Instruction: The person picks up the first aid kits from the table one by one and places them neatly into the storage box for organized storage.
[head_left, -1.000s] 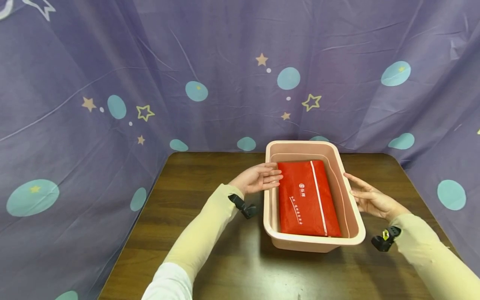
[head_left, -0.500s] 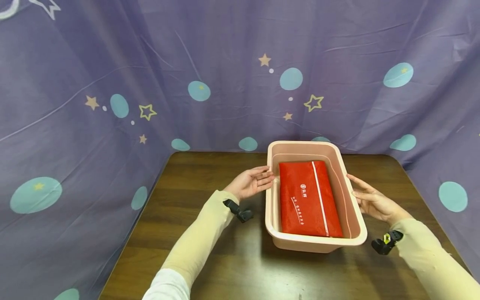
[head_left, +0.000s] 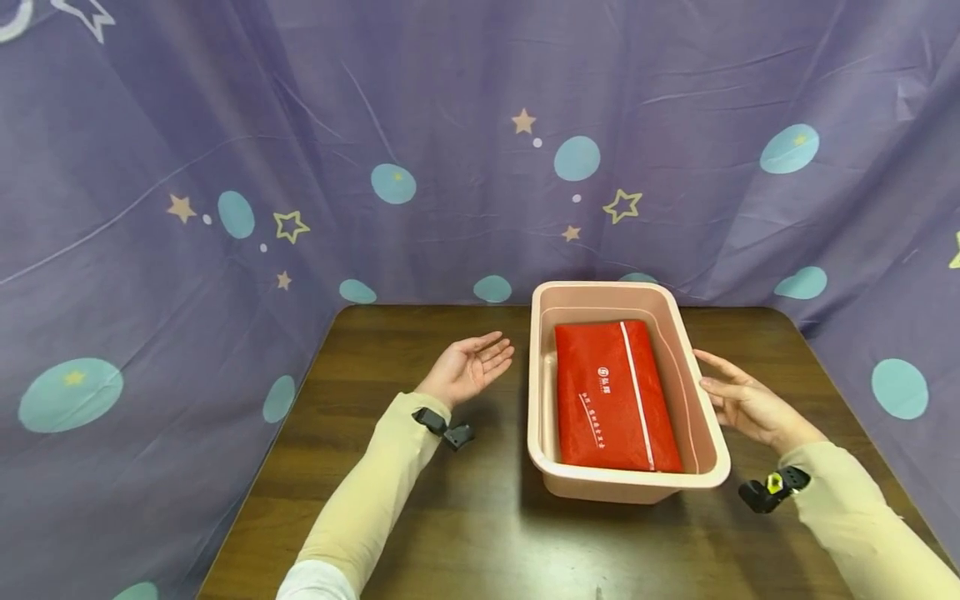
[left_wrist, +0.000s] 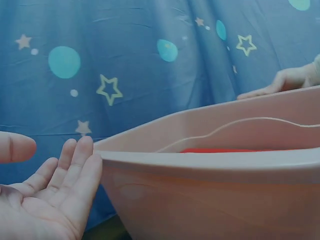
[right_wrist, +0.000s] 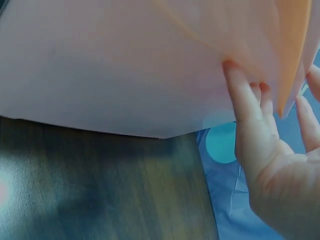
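Note:
A pink plastic basin (head_left: 536,392) stands on the wooden table, right of centre in the head view. Inside lies a flat red cloth pouch (head_left: 600,392) with white print and a white strip. My left hand (head_left: 465,371) is apart from the basin on its left, palm up, fingers extended, holding nothing. At the basin's right side is my right hand (head_left: 750,408), thumb and index finger at the rim. In the right wrist view, several of its fingers (right_wrist: 245,100) reach up against the outer wall under the rim, fairly straight.
The brown wooden table (head_left: 360,467) extends left and in front of the basin. A purple curtain (head_left: 450,125) with stars and ovals hangs behind the table and at its sides. Each wrist carries a black camera strap (head_left: 431,421).
My left hand has drawn back leftward from the basin's left rim and turned palm up. My right hand stays at the right rim. The basin and pouch have not moved.

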